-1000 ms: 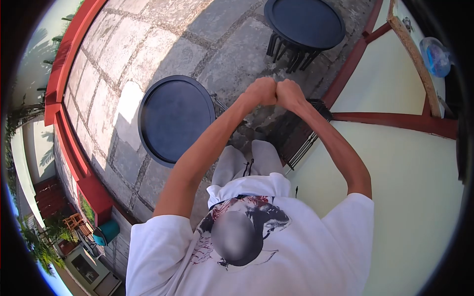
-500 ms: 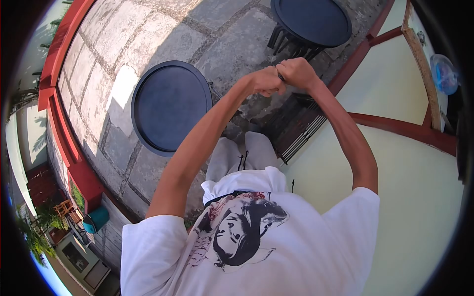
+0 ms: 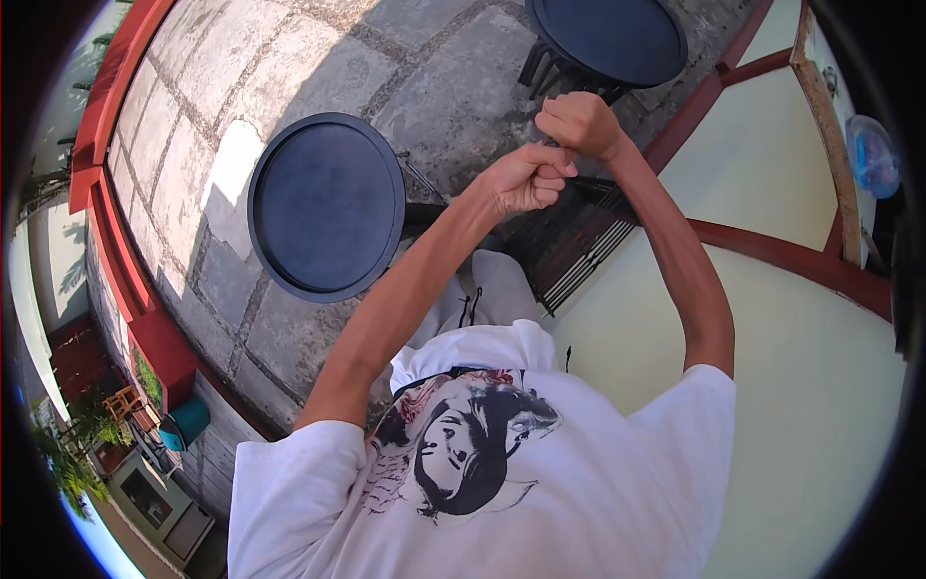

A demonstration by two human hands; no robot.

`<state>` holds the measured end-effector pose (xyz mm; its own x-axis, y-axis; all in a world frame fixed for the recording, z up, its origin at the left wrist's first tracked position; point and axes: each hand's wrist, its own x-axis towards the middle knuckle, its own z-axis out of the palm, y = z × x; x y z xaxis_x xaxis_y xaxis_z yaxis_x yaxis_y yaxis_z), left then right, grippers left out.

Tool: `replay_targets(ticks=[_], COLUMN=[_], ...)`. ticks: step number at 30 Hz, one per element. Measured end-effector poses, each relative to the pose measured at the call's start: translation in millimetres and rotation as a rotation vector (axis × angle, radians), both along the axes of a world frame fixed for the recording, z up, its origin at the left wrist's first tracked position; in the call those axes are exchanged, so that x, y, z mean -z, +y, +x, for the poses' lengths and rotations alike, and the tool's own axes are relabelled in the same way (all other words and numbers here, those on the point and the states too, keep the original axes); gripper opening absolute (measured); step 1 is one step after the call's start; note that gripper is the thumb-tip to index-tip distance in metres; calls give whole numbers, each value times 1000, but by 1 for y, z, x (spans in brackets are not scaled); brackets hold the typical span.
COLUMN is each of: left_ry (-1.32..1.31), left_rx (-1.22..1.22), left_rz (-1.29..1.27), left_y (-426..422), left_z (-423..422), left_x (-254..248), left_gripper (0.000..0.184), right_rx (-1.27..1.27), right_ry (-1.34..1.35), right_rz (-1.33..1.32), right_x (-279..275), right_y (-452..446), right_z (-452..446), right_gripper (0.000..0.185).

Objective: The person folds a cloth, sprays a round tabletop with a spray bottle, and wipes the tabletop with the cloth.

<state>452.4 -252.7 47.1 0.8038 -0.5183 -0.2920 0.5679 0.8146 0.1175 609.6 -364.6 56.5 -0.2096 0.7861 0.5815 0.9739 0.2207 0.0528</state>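
Note:
My left hand (image 3: 531, 179) is closed in a fist, with the thumb side up. Just above and to its right, my right hand (image 3: 581, 124) is closed too, its knuckles close to the left hand. A small dark bit shows between the two fists, too little of it to name. Both arms reach forward over my grey trousers (image 3: 497, 280) and white T-shirt (image 3: 598, 482). To the left of my hands stands a round dark table (image 3: 328, 207) with a raised rim. Beyond them is a second round dark table (image 3: 612, 39).
A dark slatted piece (image 3: 588, 256) stands below my hands, against a pale wall (image 3: 772, 386) with red-brown trim. Stone paving (image 3: 424, 116) covers the floor. A red low border (image 3: 116, 261) runs along the left. A clear bluish plastic object (image 3: 873, 156) is at far right.
My left hand has moved slightly down and right, turning so its curled fingers show. My right hand has risen a little. The view has shifted slightly.

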Motion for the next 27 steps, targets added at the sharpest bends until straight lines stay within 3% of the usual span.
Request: replay_targets(ticks=[3,6,9,10,12,15,18,19,21,24,25,27], left_ry=[-31,-93,-236,-303,-453,-145,16,6,-12,16,59,107], left_rx=[80,213,194,64,-206,-58,-198,-225,-287,-570,-524,-729], left_rz=[291,681,1388,1496,1691,1608,1161,1165,1172,1373,1411,1289], left_y=[2,13,21,23,29,53,63,64,61,46,50,54], left_z=[7,2,-27,-41,-67,-103,-142,-155,-179,-200,-207,-222], left_x=[-7,9,15,28,55,17,5,6,7,-11,-17,21], left_gripper=[23,12,23,26,32,33,31,31,34,37,34,30], right_rx=[34,146,312,364,267,158,5,-27,49,215,236,251], right_ry=[97,312,632,745,1095,1386,1762,1862,1844,1688,1719,1868], right_rz=[-55,-421,-741,-857,-737,-686,-602,-586,-621,-721,-719,-681], right_x=[5,24,21,16,9,11,8,4,14,44,48,51], right_y=[-7,-15,-12,-9,-2,8,22,29,43,65,74,89], right_z=[0,-15,-47,-56,-77,-100,-130,-141,-156,-177,-188,-213], right_gripper=[23,19,32,35,38,37,34,33,35,40,42,45])
